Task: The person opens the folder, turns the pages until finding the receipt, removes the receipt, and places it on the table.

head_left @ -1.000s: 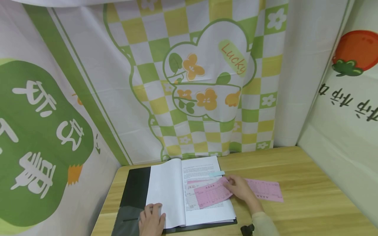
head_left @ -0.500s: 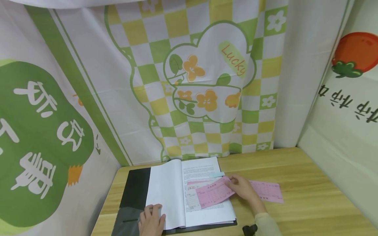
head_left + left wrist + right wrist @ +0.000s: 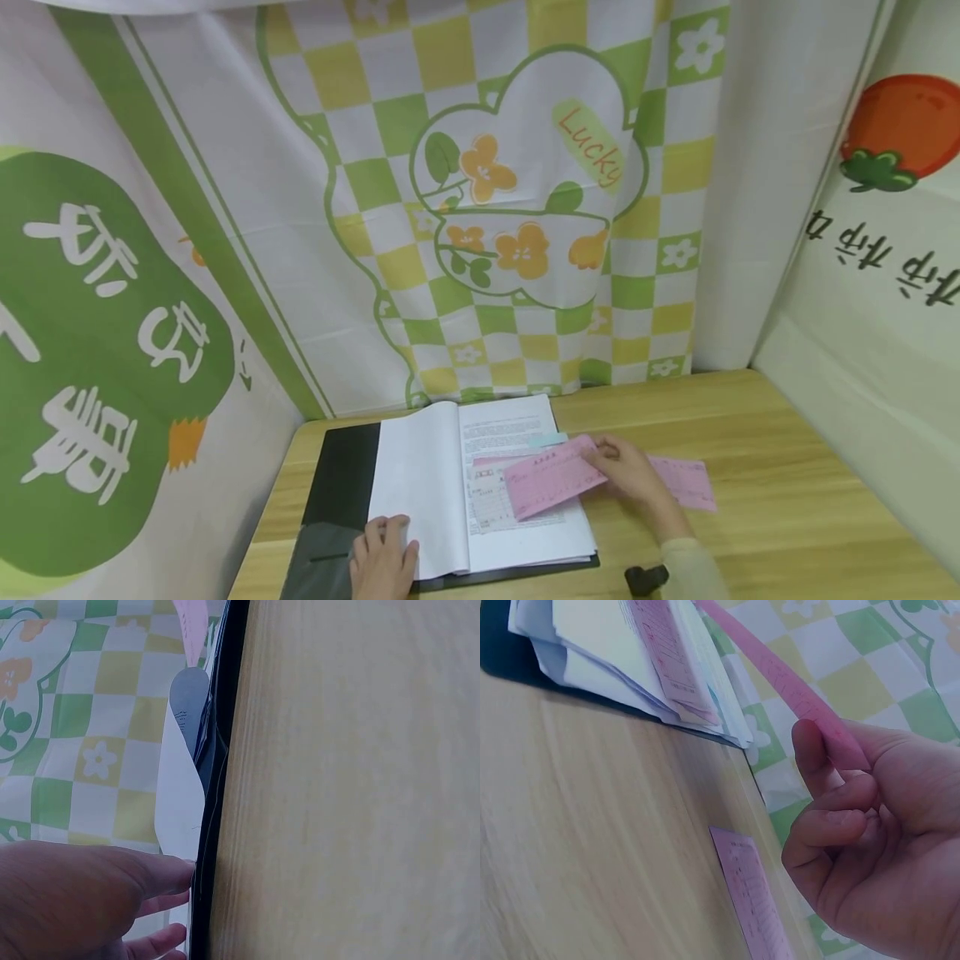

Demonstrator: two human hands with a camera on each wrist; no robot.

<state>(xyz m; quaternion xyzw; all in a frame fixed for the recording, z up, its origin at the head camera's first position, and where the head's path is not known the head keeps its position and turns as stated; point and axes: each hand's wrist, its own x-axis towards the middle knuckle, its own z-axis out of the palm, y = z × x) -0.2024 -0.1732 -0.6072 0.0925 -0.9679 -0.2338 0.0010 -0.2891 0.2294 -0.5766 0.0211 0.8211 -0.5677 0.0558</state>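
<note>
My right hand point(image 3: 626, 471) pinches one end of a pink printed slip point(image 3: 553, 478) between thumb and forefinger, its other fingers curled. In the right wrist view the held slip point(image 3: 780, 681) is raised above the table. Below it, a whitish slip point(image 3: 491, 500) and another pink slip point(image 3: 664, 652) lie on the right page point(image 3: 532, 550) of an open black folder point(image 3: 348, 467). My left hand point(image 3: 384, 560) rests on the lower left page point(image 3: 420, 492), fingers slightly bent; its fingertips point(image 3: 180, 871) meet the paper near the folder's edge in the left wrist view.
A second pink slip point(image 3: 686, 483) lies on the wooden table point(image 3: 787, 500) right of the folder, partly behind my right hand. A pale blue tab point(image 3: 549, 439) sits at the page's upper right. Printed curtains point(image 3: 517, 350) enclose the table at the back and sides.
My right hand has shifted right and slightly up with the pink slip, uncovering more of the whitish slip underneath. My left hand stays on the left page.
</note>
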